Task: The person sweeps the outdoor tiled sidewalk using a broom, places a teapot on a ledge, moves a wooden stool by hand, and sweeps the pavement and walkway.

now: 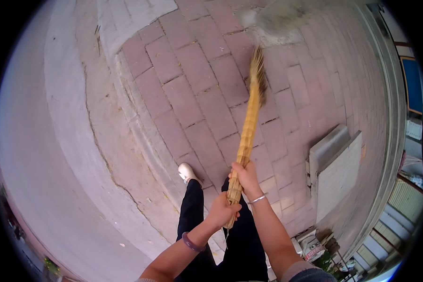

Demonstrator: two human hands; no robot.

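Observation:
A straw broom [247, 136] slants up from my body, its frayed bristle end over the red paving bricks. My left hand [223, 210], with a purple bangle on its wrist, is closed around the lower end of the handle. Higher on the same handle, my right hand [246, 176] wraps its fingers round it; a silver bracelet circles that wrist. The bristles look slightly blurred, and I cannot tell whether their tips touch the ground.
A pale curb [141, 136] runs along the left, beside cracked concrete road. Stone slabs [336, 176] stand at the right. The base of a tree or post [279, 21] is ahead. Bagged clutter [310, 246] and plants lie at lower right. My white shoe [188, 173] is near the curb.

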